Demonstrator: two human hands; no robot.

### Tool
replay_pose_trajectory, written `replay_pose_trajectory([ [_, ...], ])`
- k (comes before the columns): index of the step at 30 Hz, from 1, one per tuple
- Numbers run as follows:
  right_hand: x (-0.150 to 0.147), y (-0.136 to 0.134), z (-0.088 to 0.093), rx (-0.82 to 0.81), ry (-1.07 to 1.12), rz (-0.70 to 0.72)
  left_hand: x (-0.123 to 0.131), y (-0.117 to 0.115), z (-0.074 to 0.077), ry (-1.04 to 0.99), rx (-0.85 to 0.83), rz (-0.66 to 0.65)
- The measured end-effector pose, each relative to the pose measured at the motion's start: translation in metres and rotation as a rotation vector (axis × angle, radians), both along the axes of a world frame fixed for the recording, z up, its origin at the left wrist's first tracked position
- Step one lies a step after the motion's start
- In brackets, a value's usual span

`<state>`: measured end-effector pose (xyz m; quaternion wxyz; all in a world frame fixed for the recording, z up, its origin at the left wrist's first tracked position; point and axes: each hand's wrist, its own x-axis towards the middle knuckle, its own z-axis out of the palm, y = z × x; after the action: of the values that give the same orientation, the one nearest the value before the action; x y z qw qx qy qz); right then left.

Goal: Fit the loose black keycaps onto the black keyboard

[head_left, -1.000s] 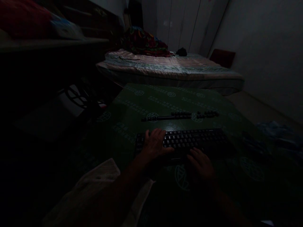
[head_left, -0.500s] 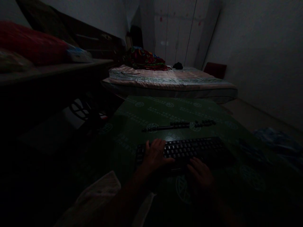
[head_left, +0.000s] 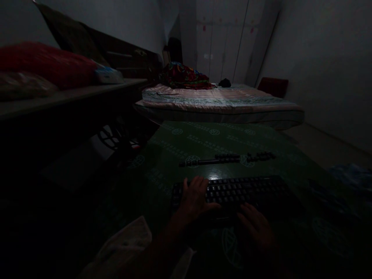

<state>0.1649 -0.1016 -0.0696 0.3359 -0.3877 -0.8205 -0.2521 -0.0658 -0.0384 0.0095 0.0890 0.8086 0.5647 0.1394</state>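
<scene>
The room is very dark. A black keyboard [head_left: 241,192] lies on a green printed mat [head_left: 203,143]. My left hand [head_left: 194,199] rests flat on the keyboard's left end, fingers spread over the keys and thumb pointing right. At the keyboard's near edge, close to the middle, lies my right hand [head_left: 255,226], its fingers stretched toward the keys. Neither hand holds anything. Beyond the keyboard runs a thin dark strip with a row of loose keycaps [head_left: 229,158].
A mattress with a striped sheet [head_left: 221,102] lies behind the mat, with a pile of coloured cloth [head_left: 186,75] on it. A dark low table [head_left: 66,97] with red bundles stands at left. A pale cloth [head_left: 122,248] lies by my left arm. Bluish cloth [head_left: 351,174] sits at right.
Only the view has shifted: it tilted up, so hands and keyboard sit lower in the frame. Both hands stay in the same places on the keyboard.
</scene>
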Motion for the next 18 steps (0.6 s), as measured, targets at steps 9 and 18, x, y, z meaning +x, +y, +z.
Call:
replay_pose_trajectory([
  [9,0.007,0.002,-0.008,-0.004,-0.053,0.027,-0.001,0.000,0.001,0.017,-0.044,0.024],
  [18,0.008,0.003,-0.009,-0.027,-0.034,0.042,-0.003,0.000,-0.012,0.005,0.010,0.020],
])
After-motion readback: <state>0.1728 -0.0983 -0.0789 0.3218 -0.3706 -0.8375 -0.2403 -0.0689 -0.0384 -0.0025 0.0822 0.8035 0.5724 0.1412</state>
